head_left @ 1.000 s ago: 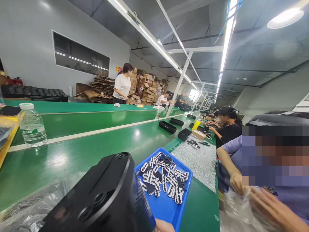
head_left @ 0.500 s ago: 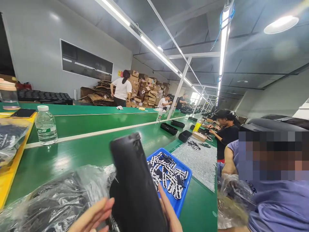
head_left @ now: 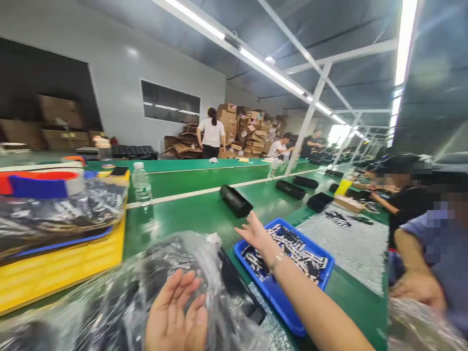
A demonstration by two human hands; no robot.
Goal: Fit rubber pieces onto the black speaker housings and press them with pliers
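Both open and empty, the left hand (head_left: 176,312) sits before a clear plastic bag (head_left: 175,265) at 6 o'clock, the right hand (head_left: 256,234) spreads over a blue tray (head_left: 272,295) at 1 o'clock.

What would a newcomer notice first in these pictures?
The long green line runs down the room, with a heap of cardboard cartons beyond it. Close by, the open right hand reaches over the corner of the blue tray of black-and-white pieces, while the open left hand sits by a plastic bag.
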